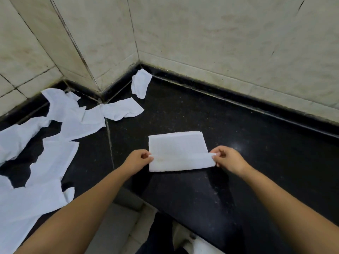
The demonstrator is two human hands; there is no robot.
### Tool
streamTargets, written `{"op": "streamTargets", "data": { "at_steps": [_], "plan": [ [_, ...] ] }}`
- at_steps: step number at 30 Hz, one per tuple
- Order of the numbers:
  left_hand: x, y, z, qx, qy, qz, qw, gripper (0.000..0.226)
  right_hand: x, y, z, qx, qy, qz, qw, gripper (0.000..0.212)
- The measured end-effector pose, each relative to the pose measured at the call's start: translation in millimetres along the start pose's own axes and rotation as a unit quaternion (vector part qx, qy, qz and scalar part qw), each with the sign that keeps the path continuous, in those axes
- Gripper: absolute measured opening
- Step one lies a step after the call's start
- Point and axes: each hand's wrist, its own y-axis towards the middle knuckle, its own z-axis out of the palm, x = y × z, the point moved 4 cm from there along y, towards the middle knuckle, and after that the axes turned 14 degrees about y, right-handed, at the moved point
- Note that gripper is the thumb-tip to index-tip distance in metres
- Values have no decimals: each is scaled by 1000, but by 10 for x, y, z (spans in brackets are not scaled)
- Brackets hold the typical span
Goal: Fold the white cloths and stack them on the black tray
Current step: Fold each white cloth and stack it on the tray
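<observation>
Head view: looks down, forward, close over black counter [238,129].

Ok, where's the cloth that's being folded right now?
In the head view the cloth lies centre-right on the black counter, pinched at its near corners by the left hand and right hand.

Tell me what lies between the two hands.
Head view: the white cloth, mid-fold on the black counter, spans from left hand to right hand; both pinch its ends.

No readable text, label, brand, number or sign shows on anything here.
</observation>
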Motion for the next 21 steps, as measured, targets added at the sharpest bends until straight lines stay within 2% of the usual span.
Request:
{"op": "streamTargets", "data": {
  "at_steps": [5, 14, 18, 21],
  "plan": [
    [-95, 372, -208, -56, 41, -10, 998, 10, 304, 493, 57, -51, -20, -3, 998, 5],
    [-44, 883, -259, -63, 92, -53, 992, 6, 317, 1080, 182, -99, -78, 34, 991, 7],
    [-104, 919, -235, -81, 163, -31, 983, 4, 274, 1093, 223, -98, -168, 29, 980, 8],
    [-148, 903, -217, -116, 172, -28, 978, 7, 299, 1090, 258, -100, -248, 13, 963, 14]
  ]
}}
